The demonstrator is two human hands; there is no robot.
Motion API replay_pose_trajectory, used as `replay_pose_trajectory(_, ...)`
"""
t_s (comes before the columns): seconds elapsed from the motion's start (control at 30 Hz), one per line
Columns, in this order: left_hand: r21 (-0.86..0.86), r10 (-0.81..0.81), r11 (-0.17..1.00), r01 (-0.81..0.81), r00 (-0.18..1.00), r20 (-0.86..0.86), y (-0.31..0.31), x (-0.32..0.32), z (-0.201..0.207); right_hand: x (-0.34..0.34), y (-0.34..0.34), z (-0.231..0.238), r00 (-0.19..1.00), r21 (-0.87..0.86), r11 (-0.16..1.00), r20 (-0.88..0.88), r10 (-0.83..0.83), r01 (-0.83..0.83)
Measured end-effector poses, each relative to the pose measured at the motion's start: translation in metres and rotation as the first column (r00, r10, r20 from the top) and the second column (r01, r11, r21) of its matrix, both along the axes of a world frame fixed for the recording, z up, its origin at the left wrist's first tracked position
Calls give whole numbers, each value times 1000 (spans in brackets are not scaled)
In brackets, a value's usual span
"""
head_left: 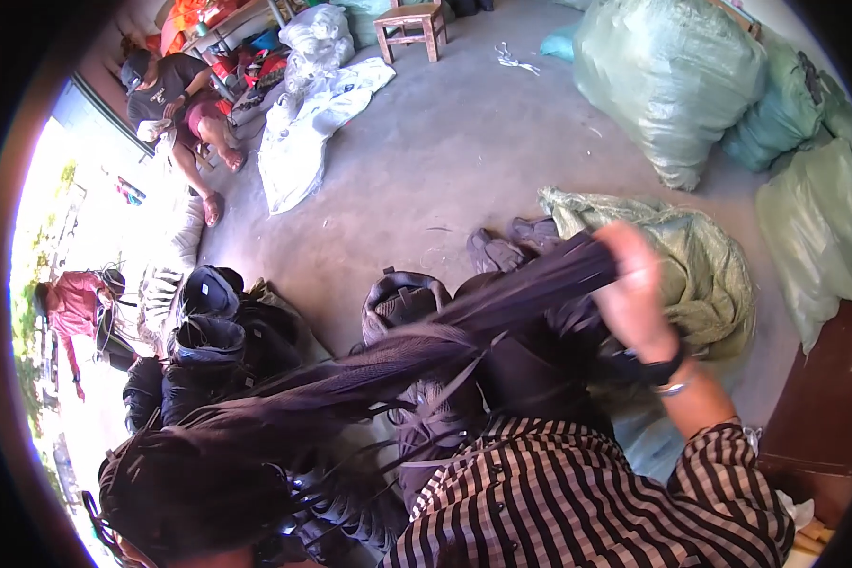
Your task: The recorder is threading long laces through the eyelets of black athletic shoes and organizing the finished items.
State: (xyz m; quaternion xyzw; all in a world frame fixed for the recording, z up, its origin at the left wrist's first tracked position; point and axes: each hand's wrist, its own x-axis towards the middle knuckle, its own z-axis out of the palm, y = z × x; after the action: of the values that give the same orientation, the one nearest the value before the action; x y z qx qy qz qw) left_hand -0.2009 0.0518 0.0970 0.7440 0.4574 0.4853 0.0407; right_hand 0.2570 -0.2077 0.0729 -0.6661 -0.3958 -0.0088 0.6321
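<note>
My right hand grips one end of a long dark mesh cloth, fingers wrapped round it. It is pulled taut across my front, slanting down to the left, with thin straps dangling; motion smears it. Its lower end meets a bulky black bundle. Under that bundle a little skin of my left arm or hand shows; the fingers are hidden. Just beyond the cloth stands a dark grey padded item. More dark padded pieces lie past the cloth, close to my right hand.
Stacked black rolled items stand at left. A crumpled green woven sack lies right; large stuffed sacks fill the far right. A seated person is far left, another in red nearer. A wooden stool stands behind.
</note>
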Motion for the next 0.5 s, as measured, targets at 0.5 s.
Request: replay_pose_trajectory(0.5, 170, 484, 856, -488, 642, -595, 28, -72, 0, 140, -111, -51, 898, -360, 836, 311, -311, 414)
